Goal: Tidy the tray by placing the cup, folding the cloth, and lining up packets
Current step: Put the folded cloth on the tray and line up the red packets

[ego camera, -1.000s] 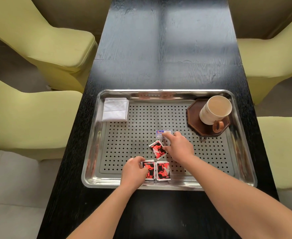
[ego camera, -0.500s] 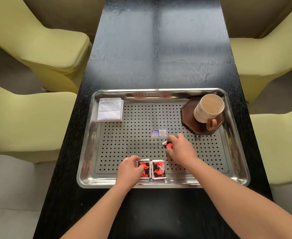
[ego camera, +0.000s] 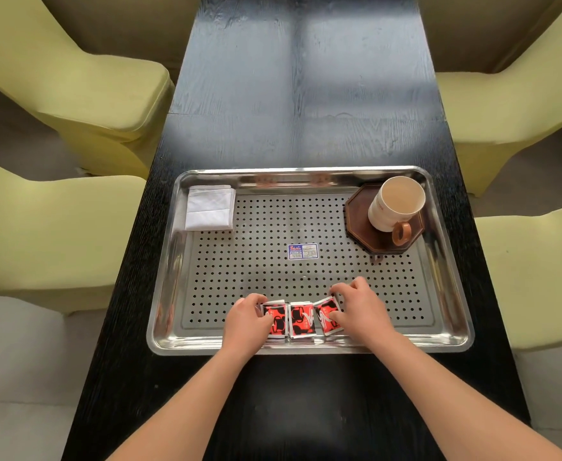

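Left hand (ego camera: pixel 244 322), right hand (ego camera: pixel 361 309) grip outer two of three packets (ego camera: pixel 301 320).

Left edge of the left packet (ego camera: pixel 278 319) hidden under the left hand (ego camera: pixel 244 322), right edge of the right packet (ego camera: pixel 326 315) under the right hand (ego camera: pixel 361 307), sticker (ego camera: pixel 302 251) print too small to read, coaster (ego camera: pixel 358 211) partly covered by the cup (ego camera: pixel 395 202)

A long black wood-grain table (ego camera: pixel 306 94) runs away from me, daylight glazing its far end. Yellow-green seats flank it: the far-left chair (ego camera: pixel 90 78) and near-left chair (ego camera: pixel 47 234), the far-right chair (ego camera: pixel 512 104) and near-right chair (ego camera: pixel 532 277). Pale floor (ego camera: pixel 13 377) shows at lower left. A brown octagonal coaster (ego camera: pixel 359 221) lies far right, a small blue-and-white label (ego camera: pixel 302 251) mid-scene, well apart.
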`<state>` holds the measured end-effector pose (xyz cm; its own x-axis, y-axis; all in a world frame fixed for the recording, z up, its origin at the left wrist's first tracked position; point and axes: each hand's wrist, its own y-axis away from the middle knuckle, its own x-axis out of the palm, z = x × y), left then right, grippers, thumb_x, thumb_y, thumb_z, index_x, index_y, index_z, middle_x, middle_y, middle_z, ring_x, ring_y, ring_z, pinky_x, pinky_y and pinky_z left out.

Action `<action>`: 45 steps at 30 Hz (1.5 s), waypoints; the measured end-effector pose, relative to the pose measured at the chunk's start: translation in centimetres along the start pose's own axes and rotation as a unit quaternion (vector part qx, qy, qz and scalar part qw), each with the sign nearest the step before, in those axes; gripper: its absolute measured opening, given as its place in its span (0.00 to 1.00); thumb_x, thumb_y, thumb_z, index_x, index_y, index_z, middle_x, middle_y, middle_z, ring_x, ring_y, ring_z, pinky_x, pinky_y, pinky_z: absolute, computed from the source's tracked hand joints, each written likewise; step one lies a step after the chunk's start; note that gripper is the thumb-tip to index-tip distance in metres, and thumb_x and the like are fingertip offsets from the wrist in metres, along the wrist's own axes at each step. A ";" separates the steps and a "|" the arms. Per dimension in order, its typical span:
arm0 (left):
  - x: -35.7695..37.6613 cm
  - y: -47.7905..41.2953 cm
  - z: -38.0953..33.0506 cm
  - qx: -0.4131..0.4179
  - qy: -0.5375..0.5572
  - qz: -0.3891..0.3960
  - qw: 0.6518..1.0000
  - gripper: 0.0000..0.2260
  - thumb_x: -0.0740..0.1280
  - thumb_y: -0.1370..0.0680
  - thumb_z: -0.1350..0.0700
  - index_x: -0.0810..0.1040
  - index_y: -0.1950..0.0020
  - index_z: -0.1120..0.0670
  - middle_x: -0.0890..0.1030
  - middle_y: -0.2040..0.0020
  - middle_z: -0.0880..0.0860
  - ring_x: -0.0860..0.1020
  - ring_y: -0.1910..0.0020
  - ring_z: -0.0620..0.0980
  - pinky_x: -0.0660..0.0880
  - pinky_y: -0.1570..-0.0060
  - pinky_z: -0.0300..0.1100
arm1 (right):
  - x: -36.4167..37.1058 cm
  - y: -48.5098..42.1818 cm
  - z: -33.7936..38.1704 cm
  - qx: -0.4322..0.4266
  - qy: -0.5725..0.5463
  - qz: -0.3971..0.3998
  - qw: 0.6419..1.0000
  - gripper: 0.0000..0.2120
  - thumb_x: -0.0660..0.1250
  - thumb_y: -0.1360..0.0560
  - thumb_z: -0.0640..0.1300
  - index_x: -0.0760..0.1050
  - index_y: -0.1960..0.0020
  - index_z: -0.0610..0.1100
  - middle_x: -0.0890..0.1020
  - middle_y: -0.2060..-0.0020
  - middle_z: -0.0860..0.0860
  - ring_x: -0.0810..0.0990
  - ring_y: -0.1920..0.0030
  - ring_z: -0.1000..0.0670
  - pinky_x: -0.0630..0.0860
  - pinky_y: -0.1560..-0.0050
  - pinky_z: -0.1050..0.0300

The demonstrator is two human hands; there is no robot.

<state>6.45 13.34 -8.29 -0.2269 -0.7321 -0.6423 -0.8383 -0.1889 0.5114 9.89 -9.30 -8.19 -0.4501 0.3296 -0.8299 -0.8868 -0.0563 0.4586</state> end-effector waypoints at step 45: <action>0.0 0.3 0.3 0.011 0.012 0.001 1.000 0.20 0.67 0.24 0.61 0.76 0.32 0.52 0.80 0.49 0.55 0.78 0.50 0.50 0.77 0.47 0.43 | 2.6 2.1 5.2 0.019 -0.072 -0.034 0.997 0.17 0.74 0.26 0.49 0.75 0.41 0.47 0.84 0.51 0.49 0.81 0.51 0.49 0.73 0.57 0.59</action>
<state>6.09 13.47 -8.28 -0.2164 -0.7483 -0.6270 -0.8486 -0.1733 0.4998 7.35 -3.64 -7.73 -0.3664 0.4630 -0.8071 -0.9095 0.0052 0.4158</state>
